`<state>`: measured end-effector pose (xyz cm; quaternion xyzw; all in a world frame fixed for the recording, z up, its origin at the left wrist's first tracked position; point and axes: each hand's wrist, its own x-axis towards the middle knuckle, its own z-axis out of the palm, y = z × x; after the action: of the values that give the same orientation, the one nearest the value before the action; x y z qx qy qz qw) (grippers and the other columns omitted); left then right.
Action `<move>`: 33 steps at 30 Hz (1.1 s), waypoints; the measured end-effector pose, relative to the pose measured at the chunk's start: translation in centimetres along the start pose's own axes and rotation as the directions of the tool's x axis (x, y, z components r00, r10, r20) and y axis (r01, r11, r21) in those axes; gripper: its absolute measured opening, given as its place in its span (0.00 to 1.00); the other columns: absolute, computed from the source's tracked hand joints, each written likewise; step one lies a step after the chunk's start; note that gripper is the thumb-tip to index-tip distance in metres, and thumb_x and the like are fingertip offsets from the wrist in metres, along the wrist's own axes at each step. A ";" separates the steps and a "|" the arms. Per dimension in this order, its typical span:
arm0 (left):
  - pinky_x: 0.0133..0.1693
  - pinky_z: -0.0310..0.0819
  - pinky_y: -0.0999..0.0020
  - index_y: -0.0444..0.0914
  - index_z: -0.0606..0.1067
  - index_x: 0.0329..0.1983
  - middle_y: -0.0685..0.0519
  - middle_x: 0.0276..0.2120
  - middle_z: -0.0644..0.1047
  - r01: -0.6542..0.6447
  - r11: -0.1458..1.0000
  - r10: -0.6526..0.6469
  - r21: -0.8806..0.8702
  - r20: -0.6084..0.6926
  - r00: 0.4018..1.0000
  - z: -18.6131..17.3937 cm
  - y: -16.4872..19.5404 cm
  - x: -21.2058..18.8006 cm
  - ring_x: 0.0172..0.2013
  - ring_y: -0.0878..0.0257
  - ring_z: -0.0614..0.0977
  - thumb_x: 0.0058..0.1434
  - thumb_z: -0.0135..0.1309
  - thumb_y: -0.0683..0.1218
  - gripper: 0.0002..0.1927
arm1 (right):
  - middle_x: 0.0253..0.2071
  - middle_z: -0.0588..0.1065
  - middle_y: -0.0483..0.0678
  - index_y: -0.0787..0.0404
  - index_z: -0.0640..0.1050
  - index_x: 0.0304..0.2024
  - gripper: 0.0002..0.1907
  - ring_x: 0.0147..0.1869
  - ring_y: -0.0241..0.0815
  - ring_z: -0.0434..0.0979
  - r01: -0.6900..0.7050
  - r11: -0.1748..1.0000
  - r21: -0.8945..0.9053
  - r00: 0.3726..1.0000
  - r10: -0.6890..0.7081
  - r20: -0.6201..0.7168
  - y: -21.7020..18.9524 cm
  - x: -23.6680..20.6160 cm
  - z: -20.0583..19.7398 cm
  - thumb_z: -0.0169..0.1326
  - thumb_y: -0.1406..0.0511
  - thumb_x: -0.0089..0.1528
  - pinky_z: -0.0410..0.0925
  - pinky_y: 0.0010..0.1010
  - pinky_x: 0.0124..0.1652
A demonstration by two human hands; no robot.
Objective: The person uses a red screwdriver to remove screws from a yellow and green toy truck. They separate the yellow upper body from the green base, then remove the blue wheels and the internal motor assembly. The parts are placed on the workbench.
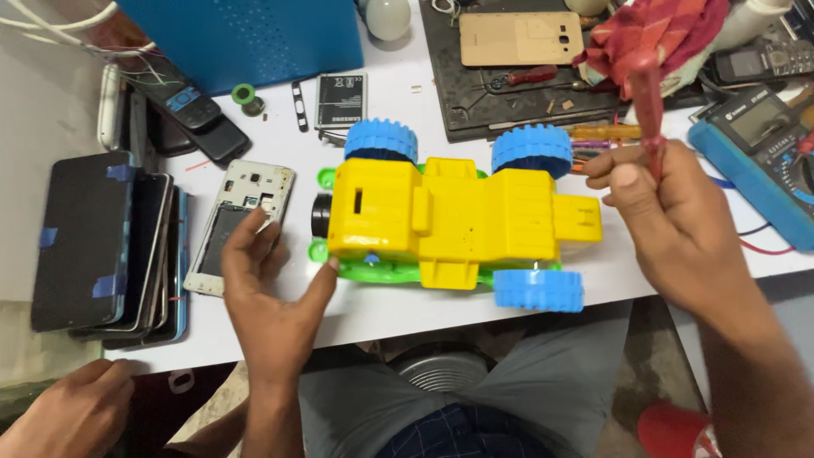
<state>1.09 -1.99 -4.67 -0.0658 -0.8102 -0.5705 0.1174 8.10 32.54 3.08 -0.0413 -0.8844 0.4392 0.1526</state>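
Observation:
A yellow toy vehicle (pixel 449 220) with blue wheels and a green frame lies upside down on the white table (pixel 381 309). My left hand (pixel 267 288) rests open at its left end, thumb touching the green edge, fingers lying beside an opened phone frame (pixel 242 220). My right hand (pixel 670 212) is at the toy's right end, fingers closed around a red-handled screwdriver (pixel 649 102) that points up and away from the toy.
A stack of phones (pixel 110 246) lies at the left. A phone battery (pixel 341 100), dark work mat (pixel 509 85) with a gold back cover (pixel 520 38), red cloth (pixel 657 30) and blue multimeter (pixel 755 144) sit behind. Another person's hand (pixel 68 416) is bottom left.

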 end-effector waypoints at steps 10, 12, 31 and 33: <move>0.49 0.78 0.69 0.30 0.63 0.61 0.43 0.60 0.69 0.086 0.952 -0.099 -0.295 -0.030 0.995 3.0 0.9 1.0 0.51 0.61 0.80 0.65 0.55 0.37 0.23 | 0.49 0.78 0.52 0.69 0.73 0.53 0.20 0.52 0.40 0.79 -0.280 0.897 0.343 0.959 0.278 0.057 -0.3 -4.7 2.6 0.41 0.58 0.72 0.70 0.32 0.53; 0.59 0.76 0.63 0.30 0.61 0.66 0.40 0.64 0.67 0.012 0.959 -0.021 -0.285 -0.028 0.999 3.1 1.4 0.2 0.59 0.56 0.77 0.67 0.55 0.41 0.27 | 0.48 0.79 0.54 0.70 0.73 0.53 0.21 0.48 0.43 0.80 -0.364 0.838 0.407 0.929 0.359 0.093 -0.9 -5.6 3.0 0.40 0.59 0.71 0.71 0.34 0.52; 0.56 0.80 0.59 0.31 0.70 0.63 0.38 0.55 0.75 -0.351 0.936 0.344 -0.001 0.212 0.915 4.2 4.9 -5.7 0.54 0.47 0.83 0.47 0.75 0.50 0.43 | 0.32 0.70 0.48 0.62 0.75 0.41 0.12 0.35 0.37 0.71 0.002 0.623 0.782 0.982 0.145 -0.118 27.0 -14.4 -5.0 0.51 0.63 0.79 0.66 0.35 0.37; 0.54 0.81 0.58 0.32 0.71 0.62 0.38 0.54 0.75 -0.372 0.928 0.368 -0.021 0.204 0.907 4.4 4.3 -5.9 0.53 0.46 0.83 0.47 0.76 0.49 0.41 | 0.34 0.71 0.51 0.64 0.75 0.43 0.11 0.37 0.40 0.72 -0.031 0.616 0.787 0.984 0.157 -0.084 29.0 -15.4 -5.8 0.50 0.64 0.78 0.67 0.37 0.39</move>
<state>7.33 3.80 -3.78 -0.2754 -0.7960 -0.5205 0.1400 22.69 51.52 -20.16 -0.0488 -0.5881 0.7832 0.1958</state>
